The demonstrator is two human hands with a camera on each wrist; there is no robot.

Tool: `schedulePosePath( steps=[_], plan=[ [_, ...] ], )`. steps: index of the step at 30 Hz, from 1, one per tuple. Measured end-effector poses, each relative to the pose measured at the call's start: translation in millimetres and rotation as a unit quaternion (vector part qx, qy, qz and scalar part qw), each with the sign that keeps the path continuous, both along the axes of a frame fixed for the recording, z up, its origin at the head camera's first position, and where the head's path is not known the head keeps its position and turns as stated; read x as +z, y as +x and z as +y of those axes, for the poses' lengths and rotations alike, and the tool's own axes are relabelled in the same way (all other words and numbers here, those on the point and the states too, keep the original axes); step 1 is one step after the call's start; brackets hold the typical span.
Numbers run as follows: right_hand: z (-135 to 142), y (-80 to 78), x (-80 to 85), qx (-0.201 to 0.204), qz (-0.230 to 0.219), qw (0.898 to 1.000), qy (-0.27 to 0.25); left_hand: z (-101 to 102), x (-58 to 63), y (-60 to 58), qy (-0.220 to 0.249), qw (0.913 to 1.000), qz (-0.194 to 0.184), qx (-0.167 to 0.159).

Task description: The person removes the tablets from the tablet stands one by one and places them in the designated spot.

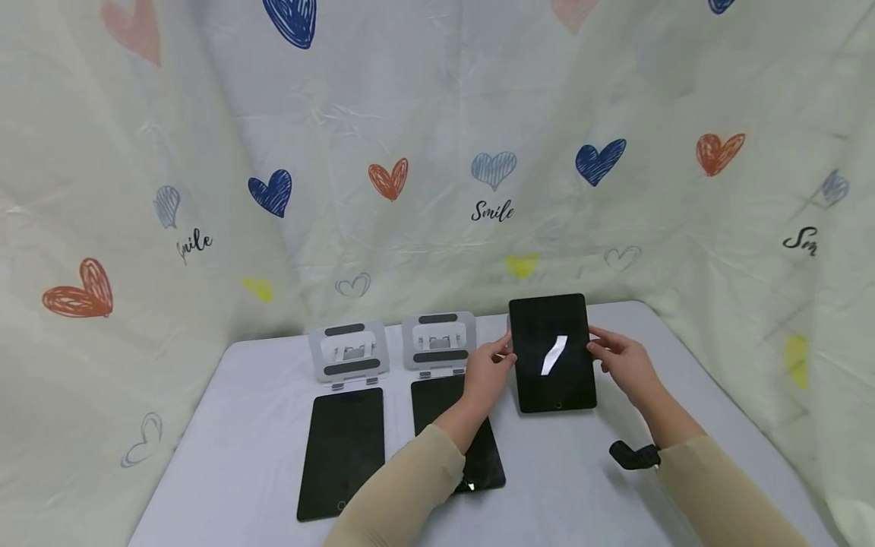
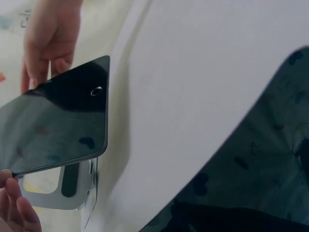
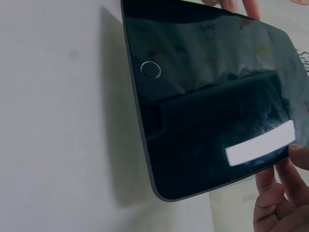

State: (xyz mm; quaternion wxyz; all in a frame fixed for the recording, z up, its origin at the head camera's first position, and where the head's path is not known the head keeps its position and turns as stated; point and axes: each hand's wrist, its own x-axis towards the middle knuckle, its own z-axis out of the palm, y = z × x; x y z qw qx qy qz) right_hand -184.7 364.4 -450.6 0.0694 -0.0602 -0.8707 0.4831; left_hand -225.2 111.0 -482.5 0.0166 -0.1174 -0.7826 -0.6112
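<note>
A black tablet [image 1: 540, 342] is held upright by both hands near the table's back edge, its dark screen facing me and a round button at its bottom. My left hand [image 1: 487, 372] pinches the tablet's left edge between thumb and fingers. On the opposite edge, my right hand [image 1: 623, 366] grips it the same way, thumb in front and fingers behind, as the right wrist view shows. Behind the tablet, a grey stand [image 2: 79, 188] shows partly in the left wrist view; the rest of it is hidden.
Two similar grey stands [image 1: 349, 352] [image 1: 439, 342] stand open at the back left. In front of them lie two more black tablets [image 1: 345, 448] [image 1: 487, 456], one partly under my left forearm. A heart-printed curtain [image 1: 437, 99] hangs behind the white table [image 1: 225, 441].
</note>
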Motion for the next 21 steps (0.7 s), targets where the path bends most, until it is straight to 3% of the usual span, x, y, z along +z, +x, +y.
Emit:
schedulePosePath(
  steps=[12, 21],
  plan=[
    [4, 10.6, 0.2, 0.016, -0.029, 0.999, 0.021, 1, -5.1, 10.8, 0.005, 0.9997, -0.025, -0.007],
    [12, 20.2, -1.5, 0.027, -0.065, 0.997, 0.008, 1, -7.2, 24.0, 0.0, 0.9974, -0.057, -0.045]
  ],
)
